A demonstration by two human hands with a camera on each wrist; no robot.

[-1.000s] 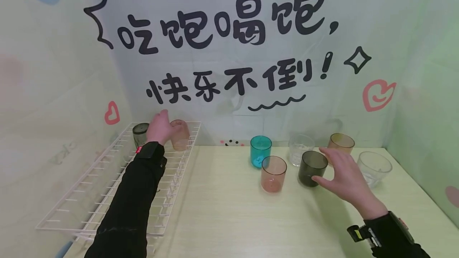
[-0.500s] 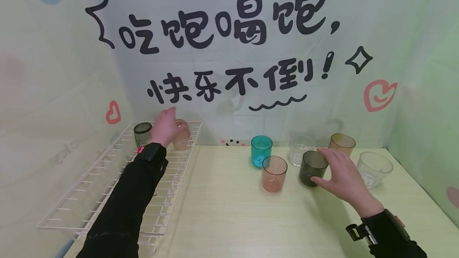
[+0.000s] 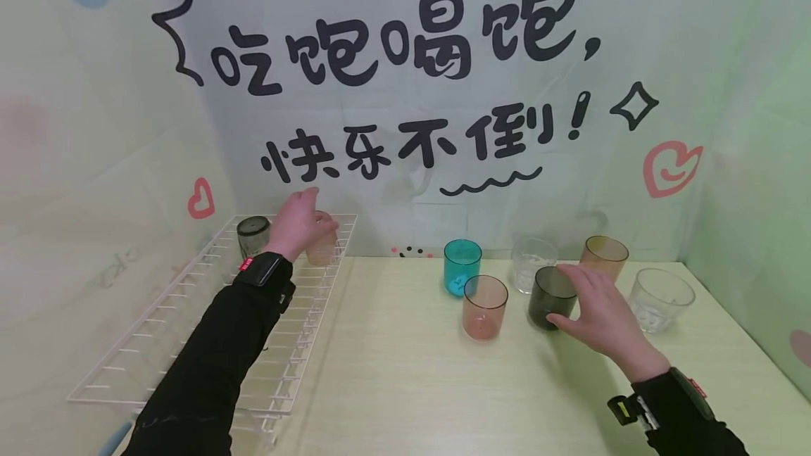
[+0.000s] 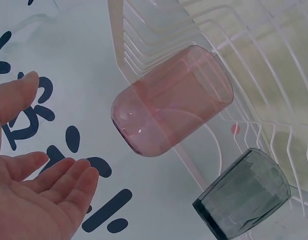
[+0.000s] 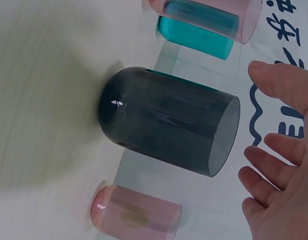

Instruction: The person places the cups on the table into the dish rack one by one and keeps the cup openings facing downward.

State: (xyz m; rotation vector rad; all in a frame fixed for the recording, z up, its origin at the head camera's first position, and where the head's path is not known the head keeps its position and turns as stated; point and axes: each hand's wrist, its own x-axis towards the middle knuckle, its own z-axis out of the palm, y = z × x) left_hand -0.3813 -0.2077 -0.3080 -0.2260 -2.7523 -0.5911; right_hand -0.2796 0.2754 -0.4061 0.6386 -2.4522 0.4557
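Observation:
My left hand (image 3: 296, 225) is raised beside an upside-down pink glass (image 3: 322, 253) on the white wire rack (image 3: 324, 314). In the left wrist view, a gap shows between the spread fingers of this hand and the pink glass (image 4: 171, 102). A smoky grey glass (image 3: 252, 234) is also upside down on the rack. On the table, my right hand (image 3: 607, 322) is held at an upright dark grey glass (image 3: 546, 301), thumb and fingers apart. The right wrist view shows the fingers just beyond the rim of that dark grey glass (image 5: 169, 122).
Left of the dark grey glass stand a teal glass (image 3: 461, 269) and a pink glass (image 3: 484, 312). A clear glass (image 3: 531, 266) and an amber glass (image 3: 605, 252) are behind it. Another clear glass (image 3: 662, 301) stands at the right. A lettered cloth (image 3: 380, 203) hangs behind.
My left hand has shifted right, from near the smoky glass to in front of the pink glass on the rack. My right hand has drifted slightly left over the dark grey glass.

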